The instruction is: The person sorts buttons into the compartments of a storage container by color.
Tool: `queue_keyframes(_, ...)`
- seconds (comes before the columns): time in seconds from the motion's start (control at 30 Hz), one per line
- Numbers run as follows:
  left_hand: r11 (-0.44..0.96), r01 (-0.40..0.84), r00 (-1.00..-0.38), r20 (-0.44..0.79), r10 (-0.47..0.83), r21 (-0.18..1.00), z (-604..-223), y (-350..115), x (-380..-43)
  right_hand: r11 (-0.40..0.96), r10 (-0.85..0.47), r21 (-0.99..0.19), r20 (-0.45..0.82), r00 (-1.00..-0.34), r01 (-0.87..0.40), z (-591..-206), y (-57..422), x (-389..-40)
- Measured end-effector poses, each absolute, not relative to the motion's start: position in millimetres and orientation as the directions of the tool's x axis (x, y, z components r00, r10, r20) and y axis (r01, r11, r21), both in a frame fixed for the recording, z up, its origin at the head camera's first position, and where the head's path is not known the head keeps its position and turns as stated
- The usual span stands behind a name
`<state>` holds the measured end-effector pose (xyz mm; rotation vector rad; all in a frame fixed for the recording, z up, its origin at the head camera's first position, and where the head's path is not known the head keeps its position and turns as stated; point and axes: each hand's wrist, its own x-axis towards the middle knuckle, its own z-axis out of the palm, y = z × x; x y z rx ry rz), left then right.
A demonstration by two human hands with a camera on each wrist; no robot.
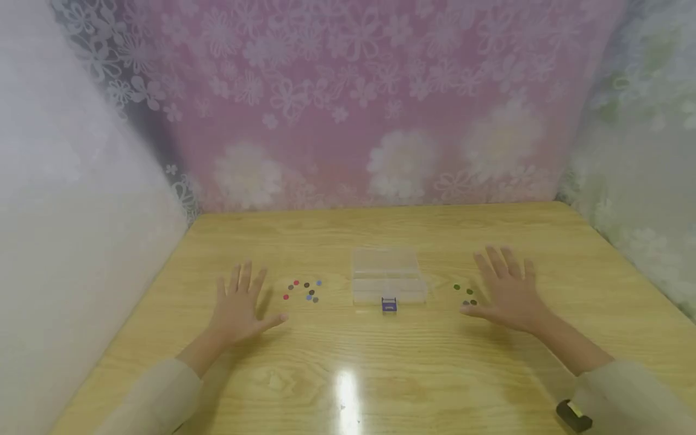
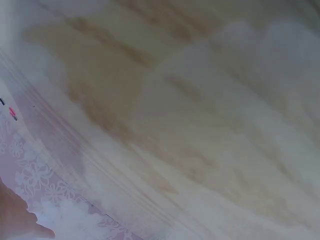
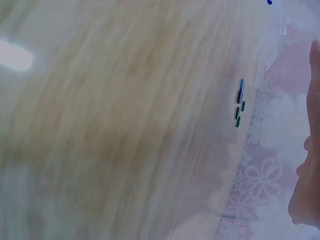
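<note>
My left hand [image 1: 238, 309] hovers over the wooden table with its fingers spread, holding nothing. Just right of it lies a loose group of small round discs in red, blue, black and grey, among them a red disc [image 1: 286, 297]. On the other side my right hand [image 1: 511, 300] is likewise spread and holds nothing. Beside its thumb are a few more discs, including a green disc [image 1: 470, 292] and dark ones. Between the hands sits a clear plastic divided box [image 1: 370, 296], its transparent lid [image 1: 385, 260] raised at the back. A blue latch [image 1: 389, 306] shows at its front.
The wood-grain table [image 1: 283, 374] meets a pink flowered curtain [image 1: 326, 121] at the back. Pale curtains hang along the left and right sides. A bright light reflection falls on the near tabletop. A dark object [image 1: 574, 415] shows at the right sleeve.
</note>
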<state>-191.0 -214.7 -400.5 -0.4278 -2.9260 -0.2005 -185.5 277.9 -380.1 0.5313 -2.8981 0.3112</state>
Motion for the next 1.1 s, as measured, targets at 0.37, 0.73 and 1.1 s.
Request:
queue_keyframes(0.37,0.878,0.436,-0.89,0.241,0.387,0.2,-412,-213,-198,0.865,-0.396,-0.228,0.239,-0.887,-0.448,-383,260,-200)
queue_keyframes(0.73,0.821,0.402,-0.913,0.241,0.328,0.406,-418,-206,-210,0.809,-0.419,-0.346,0.228,-0.879,-0.475,-390,238,-218)
queue_keyframes(1.1,0.714,0.342,-0.939,0.257,0.23,0.611,-425,-206,-219,0.8,-0.433,-0.339,0.244,-0.868,-0.494,-393,221,-230)
